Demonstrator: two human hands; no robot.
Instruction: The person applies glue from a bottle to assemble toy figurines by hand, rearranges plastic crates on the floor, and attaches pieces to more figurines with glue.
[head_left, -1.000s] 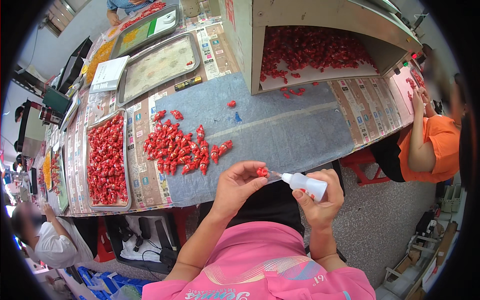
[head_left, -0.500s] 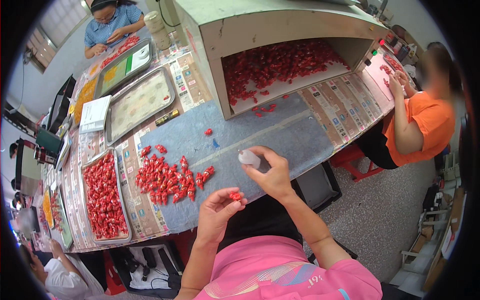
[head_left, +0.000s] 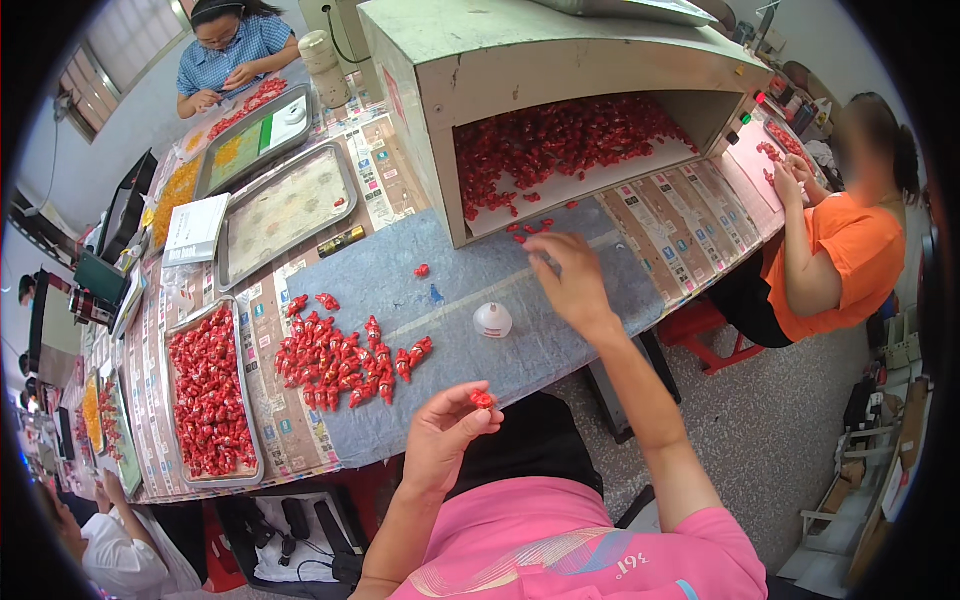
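Observation:
Between the thumb and fingertips of my left hand [head_left: 449, 432] is a small red plastic piece [head_left: 483, 399], held just in front of the table edge. My right hand [head_left: 574, 281] is above the blue mat [head_left: 450, 265], its thumb and fingers apart and nothing visible in them. Its fingertips are close to several loose red pieces [head_left: 530, 230] at the front of the metal box. A small white translucent bottle [head_left: 493, 320] with a fine tip stands upright on the mat between my hands. To its left lies a cluster of red figure-like pieces [head_left: 335, 358].
An open-fronted metal box [head_left: 430, 150] full of red pieces stands at the back. A tray [head_left: 170, 395] of red figures is at left, with a bare metal tray [head_left: 330, 155] behind. Co-workers sit at back left, at right [head_left: 835, 245] and at lower left.
My right hand has let go of the white bottle, leaving it on the mat, and moved away toward the box. My left hand still holds its red piece.

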